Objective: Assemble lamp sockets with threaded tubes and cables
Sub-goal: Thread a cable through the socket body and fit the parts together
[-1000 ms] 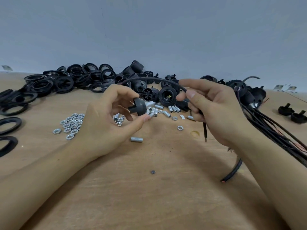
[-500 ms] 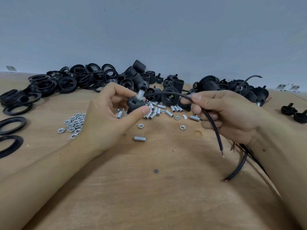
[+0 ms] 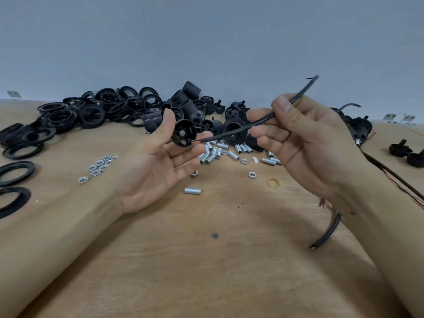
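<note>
At frame centre the left hand [image 3: 158, 166] pinches a black socket cap [image 3: 185, 133], open side toward the camera. The right hand [image 3: 305, 136] grips the black cable [image 3: 257, 123], its tip at the cap's rim. Best steady the cap and feed the tip straight.

Legible text, labels, brands, numbers, signs: none. Small pale tags [image 3: 14, 94] at the table's far left edge, well left of the left-hand fingers, and similar tags [image 3: 400, 117] at the far right, beyond the right-hand fingers, are too small and blurred to read.
</note>
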